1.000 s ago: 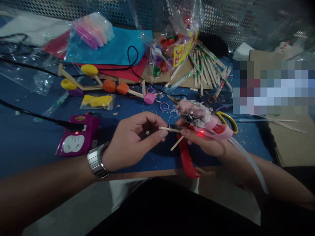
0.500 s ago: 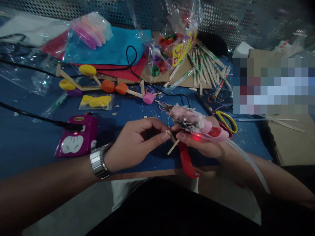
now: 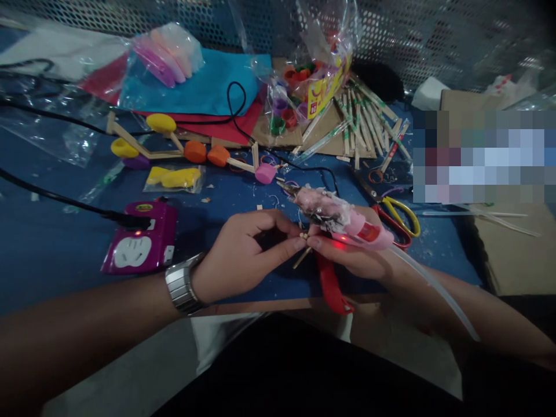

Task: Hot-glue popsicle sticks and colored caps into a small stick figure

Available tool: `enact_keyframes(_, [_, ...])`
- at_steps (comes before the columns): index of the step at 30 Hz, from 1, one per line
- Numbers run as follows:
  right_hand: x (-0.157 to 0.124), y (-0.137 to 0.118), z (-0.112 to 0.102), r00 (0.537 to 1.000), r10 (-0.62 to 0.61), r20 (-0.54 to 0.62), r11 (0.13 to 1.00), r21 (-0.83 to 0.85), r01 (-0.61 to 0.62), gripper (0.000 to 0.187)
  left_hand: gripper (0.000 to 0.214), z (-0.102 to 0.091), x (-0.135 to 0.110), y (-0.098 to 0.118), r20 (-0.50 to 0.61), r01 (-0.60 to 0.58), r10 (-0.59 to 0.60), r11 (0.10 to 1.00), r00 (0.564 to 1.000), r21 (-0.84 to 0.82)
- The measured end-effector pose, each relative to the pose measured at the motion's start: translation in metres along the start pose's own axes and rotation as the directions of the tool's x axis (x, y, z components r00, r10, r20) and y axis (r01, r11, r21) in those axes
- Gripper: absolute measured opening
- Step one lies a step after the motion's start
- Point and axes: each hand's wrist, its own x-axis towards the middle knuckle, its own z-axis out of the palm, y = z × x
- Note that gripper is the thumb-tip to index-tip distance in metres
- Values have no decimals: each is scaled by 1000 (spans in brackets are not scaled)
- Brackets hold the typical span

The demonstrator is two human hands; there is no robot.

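Note:
My left hand (image 3: 247,252), with a metal-banded watch (image 3: 183,286) at the wrist, pinches some thin wooden sticks (image 3: 303,236) between thumb and forefinger. Against the same sticks press the thumb and fingertip of my right hand (image 3: 347,255). A pink hot glue gun (image 3: 330,214), smeared with whitish glue and dark stains, lies across my right hand, its nozzle pointing left and a red light glowing. From its rear trails a clear glue stick (image 3: 434,284). Below the fingers hangs a red curved piece (image 3: 330,284); whether it belongs to the gun is unclear. The gun's grip is hidden.
A purple power socket (image 3: 160,240) stands left of my hands. Beyond lie a stick-and-coloured-cap assembly (image 3: 195,152), a yellow packet (image 3: 174,178), bundled wooden sticks (image 3: 360,121) and a bag of coloured caps (image 3: 299,92). Scissors (image 3: 402,214) lie right; black cables cross the table.
My hands have come closer together at the sticks, whose ends now point up towards me. The glue gun has shifted slightly left and down. The view has moved a little.

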Motion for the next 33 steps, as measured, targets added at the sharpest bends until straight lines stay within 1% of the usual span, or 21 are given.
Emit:
enact_keyframes(4, [0,4,0,999,-31,26,997,-69,32,18,14,0,-1,1,-4,-36,36,999,999,2])
enact_keyframes(7, [-2,8,-1,998,-31,51,994,-102,36,20,13,0,-2,2,4,-36,36,999,999,4])
enact_keyframes(9, [-2,9,-2,994,-55,95,993,-102,65,16,12,0,-2,2,7,-34,34,999,999,17])
enact_keyframes(11, [-2,9,-2,987,-105,125,989,-93,117,10,10,0,-2,2,14,-43,43,999,999,26])
enact_keyframes(13, [-1,7,-3,982,-154,113,983,-87,164,7,10,0,-2,3,22,-51,51,999,998,15])
enact_keyframes(14, [0,7,-3,983,-157,96,982,-87,165,7,11,0,-2,2,23,-53,53,999,998,3])
enact_keyframes(16, [0,5,-3,993,-105,59,991,-82,109,12,13,-1,-3,2,31,-43,44,999,999,-23])
enact_keyframes(19, [0,5,-3,1000,-9,18,1000,-20,10,17,14,-1,-3,1,52,-6,9,999,999,-48])
enact_keyframes(23, [-1,3,-3,999,-26,33,1000,-3,26,14,15,-1,-3,-1,57,10,-6,998,998,-60])
enact_keyframes(26, [-1,2,-2,999,-2,32,1000,-9,2,13,15,1,-4,-1,63,17,-12,997,998,-80])
enact_keyframes(30, [-1,0,-1,999,23,26,1000,18,-23,12,16,2,-4,-1,86,81,-69,986,994,-145])
enact_keyframes(33, [-1,0,-1,1000,-8,19,1000,-8,8,11,18,3,-5,-1,102,110,-93,978,990,-177])
